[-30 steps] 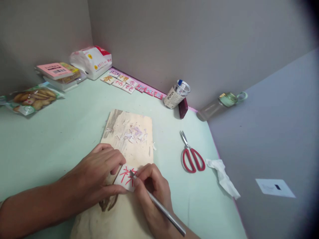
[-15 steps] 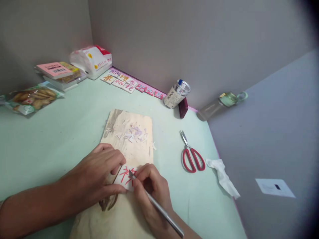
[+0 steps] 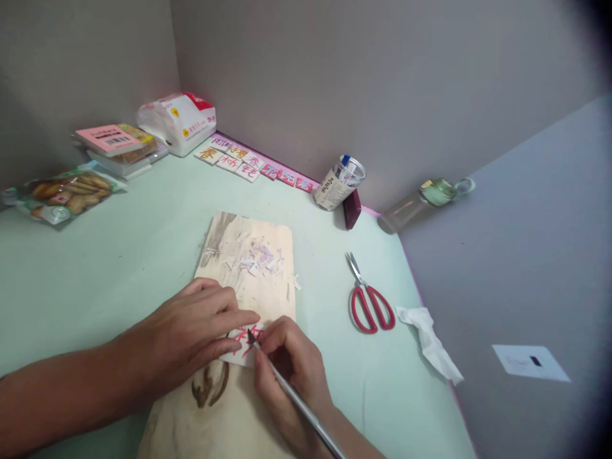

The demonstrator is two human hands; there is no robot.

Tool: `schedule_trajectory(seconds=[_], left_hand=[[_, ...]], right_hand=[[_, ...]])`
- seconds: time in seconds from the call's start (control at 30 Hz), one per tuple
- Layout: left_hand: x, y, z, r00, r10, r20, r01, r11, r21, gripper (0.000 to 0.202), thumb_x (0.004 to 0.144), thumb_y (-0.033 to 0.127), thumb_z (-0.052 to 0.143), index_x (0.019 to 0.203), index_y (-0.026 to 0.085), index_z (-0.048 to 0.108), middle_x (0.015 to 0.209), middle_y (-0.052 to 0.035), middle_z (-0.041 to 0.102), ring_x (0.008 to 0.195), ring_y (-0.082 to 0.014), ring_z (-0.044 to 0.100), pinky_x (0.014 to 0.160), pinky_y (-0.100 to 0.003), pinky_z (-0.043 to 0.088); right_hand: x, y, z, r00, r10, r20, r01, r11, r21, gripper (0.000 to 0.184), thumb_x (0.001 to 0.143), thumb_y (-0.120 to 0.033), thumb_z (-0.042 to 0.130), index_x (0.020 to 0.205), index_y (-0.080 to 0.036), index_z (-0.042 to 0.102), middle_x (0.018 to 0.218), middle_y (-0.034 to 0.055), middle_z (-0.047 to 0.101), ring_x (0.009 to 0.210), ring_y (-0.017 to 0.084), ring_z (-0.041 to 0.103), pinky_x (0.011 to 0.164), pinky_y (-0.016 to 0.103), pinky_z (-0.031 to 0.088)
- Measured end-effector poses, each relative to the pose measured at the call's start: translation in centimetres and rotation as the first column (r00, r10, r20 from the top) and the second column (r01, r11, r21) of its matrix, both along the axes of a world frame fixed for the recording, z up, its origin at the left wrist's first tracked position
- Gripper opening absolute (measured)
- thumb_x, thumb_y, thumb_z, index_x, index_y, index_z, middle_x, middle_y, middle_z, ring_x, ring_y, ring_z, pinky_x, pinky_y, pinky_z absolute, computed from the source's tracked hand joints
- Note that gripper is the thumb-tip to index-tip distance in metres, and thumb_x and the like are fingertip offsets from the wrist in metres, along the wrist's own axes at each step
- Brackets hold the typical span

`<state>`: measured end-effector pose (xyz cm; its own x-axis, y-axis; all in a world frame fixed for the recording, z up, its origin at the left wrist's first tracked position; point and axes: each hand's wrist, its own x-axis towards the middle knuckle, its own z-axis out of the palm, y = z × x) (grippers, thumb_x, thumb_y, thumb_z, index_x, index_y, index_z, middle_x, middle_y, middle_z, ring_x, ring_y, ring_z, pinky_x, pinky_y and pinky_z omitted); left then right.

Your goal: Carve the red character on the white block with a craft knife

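Note:
A small white square piece (image 3: 243,358) with a red-drawn character lies on a wooden board (image 3: 239,421). My left hand (image 3: 198,326) holds it down, the index finger stretched along its far edge and the thumb on its left part. In my right hand (image 3: 299,360) is a metal craft knife (image 3: 306,411), gripped like a pen. Its blade tip is at the red strokes; whether it cuts into the surface I cannot tell. White and purple shavings (image 3: 261,260) are scattered over the far part of the board.
Red-handled scissors (image 3: 368,303) and a crumpled tissue (image 3: 428,341) lie to the right. Behind stand a can (image 3: 337,185) and a bottle (image 3: 415,204). Several lettered pieces (image 3: 248,171) line the wall. A snack bag (image 3: 67,194), stacked packs (image 3: 109,141) and a tissue pack (image 3: 179,124) sit left.
My left index finger has stretched out to the right across the far edge of the piece, and the thumb has drawn in over it. The craft knife remains at the red strokes.

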<state>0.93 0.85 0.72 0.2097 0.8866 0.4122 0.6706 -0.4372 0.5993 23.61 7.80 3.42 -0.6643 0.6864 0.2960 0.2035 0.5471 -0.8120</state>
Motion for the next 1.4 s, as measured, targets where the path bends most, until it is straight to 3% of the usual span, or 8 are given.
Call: schedule_trajectory(seconds=[0.33,0.63,0.83,0.93,1.0,1.07,1.17,1.4], left_hand=[[0.2,0.6,0.8,0.997,-0.017,0.082,0.017,1.0,0.002,0.025,0.121,0.022,0.049,0.118,0.031,0.072,0.099,0.0055,0.072,0.093,-0.0163,0.069,0.091,-0.031,0.046],[0.7,1.1,-0.3,0.999,-0.012,0.042,0.01,0.999,0.039,0.034,0.12,0.014,0.039,0.095,0.024,0.06,0.088,0.0047,0.064,0.081,-0.0171,0.062,0.085,-0.033,0.042],[-0.6,1.3,1.3,0.994,-0.073,0.087,0.078,0.995,-0.061,0.031,0.118,0.019,0.045,0.091,0.025,0.059,0.084,0.0048,0.065,0.077,-0.0161,0.063,0.077,-0.03,0.047],[-2.1,1.0,1.6,0.993,0.035,0.114,-0.021,0.992,-0.122,0.026,0.119,0.025,0.048,0.099,0.027,0.065,0.094,0.004,0.07,0.085,-0.0171,0.067,0.08,-0.029,0.05],[-2.9,0.7,1.5,0.994,0.088,0.072,-0.08,0.991,-0.105,0.011,0.117,0.033,0.058,0.122,0.032,0.068,0.112,0.0028,0.076,0.103,-0.0208,0.071,0.089,-0.031,0.052],[-3.3,0.2,1.3,0.998,0.068,0.016,-0.066,0.992,-0.107,0.035,0.109,0.042,0.076,0.141,0.036,0.063,0.13,0.0017,0.075,0.12,-0.0247,0.069,0.099,-0.033,0.053],[-2.6,-0.5,1.1,0.998,0.055,-0.019,-0.057,0.985,-0.161,0.045,0.094,0.041,0.094,0.13,0.035,0.067,0.128,0.0024,0.071,0.121,-0.0261,0.065,0.102,-0.035,0.051],[-1.1,-1.0,1.1,0.996,0.083,0.012,-0.08,0.98,-0.182,0.034,0.095,0.031,0.09,0.12,0.031,0.066,0.123,0.0024,0.069,0.118,-0.0257,0.063,0.102,-0.037,0.048]], right_hand=[[-0.3,-0.2,-0.7,1.0,-0.029,-0.012,0.028,1.0,-0.012,0.018,0.096,-0.013,0.059,0.088,-0.027,0.05,0.076,-0.0031,0.06,0.061,0.013,0.053,0.058,0.025,0.042],[-0.1,-0.2,0.0,1.0,-0.008,0.027,0.009,0.999,-0.043,0.019,0.097,-0.013,0.061,0.088,-0.026,0.051,0.076,-0.0043,0.058,0.06,0.012,0.048,0.058,0.025,0.039],[-0.1,-0.1,-0.3,1.0,-0.004,0.022,0.004,1.0,-0.023,0.019,0.096,-0.013,0.06,0.087,-0.026,0.05,0.078,-0.0018,0.063,0.063,0.014,0.055,0.06,0.026,0.041],[-0.1,-0.1,-0.2,0.999,-0.007,0.032,0.009,0.999,-0.04,0.019,0.096,-0.014,0.06,0.087,-0.026,0.05,0.078,-0.0016,0.063,0.064,0.014,0.056,0.06,0.026,0.042],[-0.1,-0.1,0.0,0.999,-0.009,0.041,0.012,0.998,-0.063,0.019,0.097,-0.014,0.06,0.086,-0.026,0.05,0.078,-0.0018,0.063,0.063,0.014,0.054,0.06,0.026,0.041],[-0.1,-0.2,0.1,0.999,-0.01,0.044,0.014,0.997,-0.081,0.019,0.097,-0.015,0.061,0.086,-0.026,0.05,0.077,-0.0026,0.061,0.062,0.014,0.051,0.059,0.026,0.04],[-0.1,-0.2,0.3,0.999,-0.021,0.04,0.025,0.993,-0.118,0.019,0.097,-0.017,0.062,0.085,-0.026,0.051,0.075,-0.0039,0.058,0.06,0.013,0.047,0.058,0.026,0.038],[-0.2,-0.2,0.1,0.997,-0.071,0.002,0.068,0.936,-0.345,0.02,0.097,-0.025,0.065,0.081,-0.026,0.053,0.073,-0.0029,0.058,0.063,0.015,0.048,0.059,0.028,0.038]])
